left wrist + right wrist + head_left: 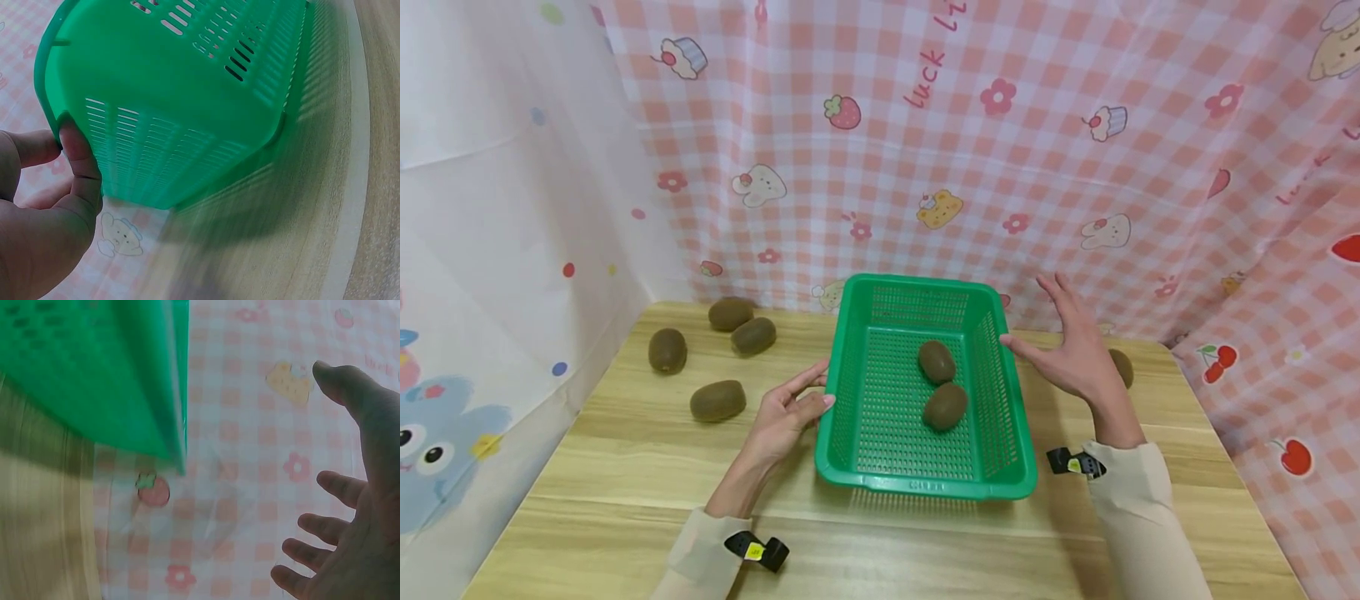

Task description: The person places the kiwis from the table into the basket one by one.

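Observation:
A green perforated plastic basket [925, 484] is in the middle of the head view, with two brown kiwis [937, 362] inside, close together. My left hand [782, 423] pinches its left rim between thumb and fingers; the left wrist view shows this grip [62, 206]. Beside the right rim, my right hand [1081, 358] is spread with nothing in it. In the right wrist view its fingers stand apart from the basket [87, 394]. Whether the basket's whole base touches the table cannot be told.
Several kiwis [718, 401] lie on the wooden table [625, 500] left of the basket. Another kiwi [1122, 367] is partly hidden behind my right wrist. A checkered pink curtain [880, 167] hangs along the back, and a white one [512, 208] on the left.

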Action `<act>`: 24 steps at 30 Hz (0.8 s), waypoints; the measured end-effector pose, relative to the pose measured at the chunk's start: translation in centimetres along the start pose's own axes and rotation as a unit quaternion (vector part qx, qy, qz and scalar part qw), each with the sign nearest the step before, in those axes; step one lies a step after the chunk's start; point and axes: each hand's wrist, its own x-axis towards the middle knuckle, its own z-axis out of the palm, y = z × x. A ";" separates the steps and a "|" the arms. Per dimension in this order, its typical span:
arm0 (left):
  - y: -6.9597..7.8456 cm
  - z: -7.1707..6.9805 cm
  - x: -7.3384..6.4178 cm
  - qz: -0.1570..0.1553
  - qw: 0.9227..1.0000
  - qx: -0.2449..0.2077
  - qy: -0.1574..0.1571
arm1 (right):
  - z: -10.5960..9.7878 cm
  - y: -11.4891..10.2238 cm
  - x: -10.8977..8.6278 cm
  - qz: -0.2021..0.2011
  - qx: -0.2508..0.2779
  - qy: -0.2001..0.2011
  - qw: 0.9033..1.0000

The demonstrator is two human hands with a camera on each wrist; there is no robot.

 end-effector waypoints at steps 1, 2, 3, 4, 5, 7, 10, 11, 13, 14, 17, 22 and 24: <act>0.0 0.0 0.0 0.001 1.000 0.000 0.000 | -0.1 0.3 -0.1 0.002 -0.001 0.006 1.000; 0.0 0.0 0.0 0.001 1.000 0.001 0.000 | -0.2 0.6 -0.1 0.003 -0.002 0.013 1.000; 0.0 0.0 0.0 0.002 1.000 0.002 0.000 | -0.3 1.0 -0.2 0.003 -0.003 0.018 1.000; 0.0 0.0 0.0 0.002 1.000 0.004 0.000 | -0.4 1.4 -0.3 0.003 -0.006 0.025 1.000; 0.1 0.0 -0.1 0.002 1.000 0.004 0.001 | -0.5 1.8 -0.4 0.002 -0.011 0.034 0.999; 0.1 0.0 -0.1 0.000 1.000 0.006 0.001 | -0.6 2.7 -0.5 0.001 -0.020 0.047 0.999; 0.2 0.0 -0.1 -0.005 1.000 0.007 0.002 | -0.9 3.9 -0.8 0.001 -0.031 0.060 0.998; 0.2 0.0 -0.1 -0.006 1.000 0.006 0.003 | -1.0 4.3 -1.0 0.003 -0.032 0.062 0.998; 0.2 0.1 -0.1 -0.007 1.000 0.006 0.003 | -1.2 4.9 -1.2 0.010 -0.036 0.063 0.997; 0.2 0.1 0.0 -0.008 1.000 0.006 0.004 | -1.3 5.2 -1.3 0.015 -0.038 0.064 0.997; 0.1 0.0 0.0 -0.009 1.000 0.008 0.004 | -1.5 6.0 -1.6 0.031 -0.041 0.061 0.997; 0.2 0.0 -0.1 -0.010 1.000 0.012 0.001 | -1.8 7.3 -2.1 0.056 -0.042 0.059 0.996; 0.2 -0.1 -0.2 -0.009 1.000 0.010 0.000 | -1.8 7.9 -2.3 0.067 -0.043 0.058 0.995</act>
